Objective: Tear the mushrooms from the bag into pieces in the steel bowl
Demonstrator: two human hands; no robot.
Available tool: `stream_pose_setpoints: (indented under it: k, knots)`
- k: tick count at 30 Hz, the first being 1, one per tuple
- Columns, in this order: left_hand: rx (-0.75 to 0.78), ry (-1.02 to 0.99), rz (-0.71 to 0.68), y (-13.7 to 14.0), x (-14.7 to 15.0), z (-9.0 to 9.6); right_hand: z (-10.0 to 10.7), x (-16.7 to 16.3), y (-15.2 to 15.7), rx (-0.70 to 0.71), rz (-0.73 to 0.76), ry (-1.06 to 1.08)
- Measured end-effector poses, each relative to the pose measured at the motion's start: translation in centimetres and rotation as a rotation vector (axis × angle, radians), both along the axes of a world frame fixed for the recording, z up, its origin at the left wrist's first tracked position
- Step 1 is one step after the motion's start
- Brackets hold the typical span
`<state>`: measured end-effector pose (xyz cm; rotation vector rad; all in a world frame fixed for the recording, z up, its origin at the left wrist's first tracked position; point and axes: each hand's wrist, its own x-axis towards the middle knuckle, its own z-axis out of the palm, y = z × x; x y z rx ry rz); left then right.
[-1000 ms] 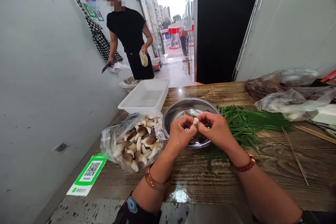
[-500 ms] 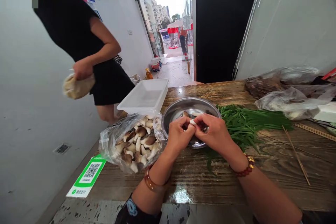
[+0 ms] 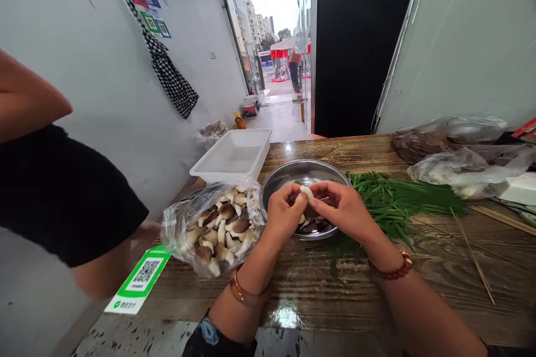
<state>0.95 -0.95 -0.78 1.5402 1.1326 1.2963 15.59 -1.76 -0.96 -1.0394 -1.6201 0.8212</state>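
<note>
Over a steel bowl (image 3: 274,178), my left hand (image 3: 286,209) and my right hand (image 3: 341,206) meet with fingers pinched on one pale piece of mushroom (image 3: 307,192). Both hands are closed on it from either side. Mushroom pieces (image 3: 312,226) lie in the bowl below, partly hidden by my hands. To the left, an opened clear plastic bag (image 3: 173,223) holds several whole mushrooms (image 3: 226,212) with brown caps and white stems. A heap of green chives (image 3: 389,195) lies right of the bowl, close to my right hand.
A white plastic tray (image 3: 230,153) stands behind the mushroom bag. Wooden skewers (image 3: 473,256) and plastic bags (image 3: 469,164) lie at right on the wooden table (image 3: 335,295). A QR-code card (image 3: 140,279) sits at the left edge. A person (image 3: 71,195) stands beside the table at left.
The person at left has come nearer, towards the left edge of the view. My hands have parted slightly, and more of the pale mushroom piece shows between my fingers.
</note>
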Motion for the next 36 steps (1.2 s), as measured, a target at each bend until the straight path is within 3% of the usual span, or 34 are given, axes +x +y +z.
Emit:
stream_pose_setpoints:
  k: [4, 8, 14, 20, 25, 28, 33, 36]
  knots:
    - [0.018, -0.001, -0.012, 0.0, 0.0, -0.1, -0.3, 0.0, 0.1, 0.085, -0.111, -0.117]
    - [-0.073, -0.08, -0.099, 0.1, 0.1, 0.2, -0.3, -0.1, 0.0, 0.138, -0.142, -0.111]
    - [-0.065, -0.055, -0.051, 0.3, 0.2, -0.3, -0.6, -0.5, 0.0, 0.018, -0.13, -0.003]
    - [-0.112, -0.164, -0.08, 0.2, 0.2, -0.3, -0.6, -0.1, 0.3, -0.219, -0.018, 0.269]
    - [-0.06, -0.286, 0.007, 0.5, -0.7, 0.4, -0.8, 0.8, 0.6, -0.205, -0.054, 0.397]
    - [0.001, -0.218, 0.068, 0.8, -1.2, 0.6, -1.1, 1.3, 0.8, -0.142, -0.13, 0.308]
    - [0.093, 0.191, 0.077, 1.0, -1.4, 0.2, -1.5, 1.8, 1.0, 0.082, -0.203, -0.196]
    - [0.15, 0.283, 0.088, 1.1, -1.4, -0.2, -1.7, 1.9, 1.2, 0.171, -0.221, -0.334]
